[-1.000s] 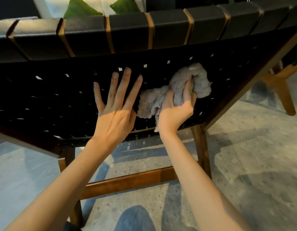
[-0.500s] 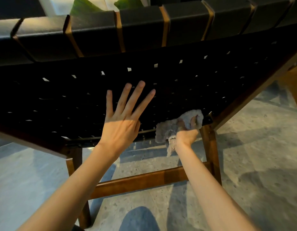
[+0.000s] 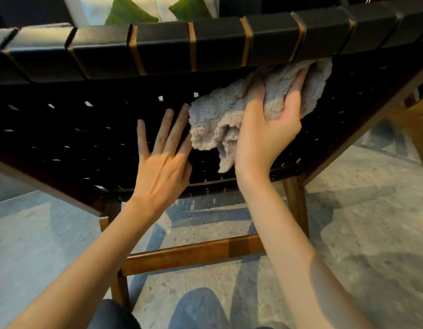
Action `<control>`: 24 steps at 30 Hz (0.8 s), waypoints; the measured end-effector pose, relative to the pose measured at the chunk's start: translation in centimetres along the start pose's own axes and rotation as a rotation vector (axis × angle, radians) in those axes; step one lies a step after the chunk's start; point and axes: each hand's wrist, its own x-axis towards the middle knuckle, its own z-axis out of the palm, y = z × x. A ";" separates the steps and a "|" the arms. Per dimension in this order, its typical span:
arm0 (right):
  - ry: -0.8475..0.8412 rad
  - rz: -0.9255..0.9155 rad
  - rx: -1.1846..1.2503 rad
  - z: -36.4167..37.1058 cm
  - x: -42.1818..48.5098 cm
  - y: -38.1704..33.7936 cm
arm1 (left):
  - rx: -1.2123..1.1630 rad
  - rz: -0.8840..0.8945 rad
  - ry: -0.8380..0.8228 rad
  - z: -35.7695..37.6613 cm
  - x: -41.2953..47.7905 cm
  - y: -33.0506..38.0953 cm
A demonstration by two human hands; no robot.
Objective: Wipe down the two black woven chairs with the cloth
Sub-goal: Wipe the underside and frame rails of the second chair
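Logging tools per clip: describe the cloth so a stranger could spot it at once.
A black woven-strap chair with a brown wooden frame fills the upper picture. On its right half, under the top rail, the right hand grips a crumpled, fluffy pale grey cloth. It alone is light and soft against the dark weave.

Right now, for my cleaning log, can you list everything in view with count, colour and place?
Black woven chair with brown wooden frame: one, black and brown, fills the upper frame.
Fluffy cloth: one, pale grey-beige, on the weave under the top rail.
Green cushions: two, green, behind the chair at top.
Wooden legs of another piece of furniture: partly seen, brown, right edge.
Speckled stone floor: one, grey, below the chair.
Denim-clad knees: two, blue, bottom edge.
Left hand: one, flat on the weave, fingers straight, beside the cloth.
Right hand: one, grips the cloth against the weave.
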 end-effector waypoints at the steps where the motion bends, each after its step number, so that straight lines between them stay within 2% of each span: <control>1: 0.025 -0.017 -0.016 0.4 -0.1 0.3 | 0.007 -0.001 0.002 0.1 0.1 -0.1; 6: 0.089 -0.117 -0.108 1.1 -0.2 2.4 | 0.061 0.046 0.010 0.6 0.1 -1.1; 10: 0.087 -0.087 -0.143 0.6 -0.6 5.5 | 0.085 0.070 -0.002 1.2 -0.1 -1.5; 17: 0.020 0.181 -0.056 -2.4 -2.9 12.7 | 0.097 0.103 -0.016 2.0 -0.6 -1.9; 24: 0.131 0.569 0.009 -4.2 -4.9 17.9 | 0.129 0.124 0.043 2.6 -0.7 -2.2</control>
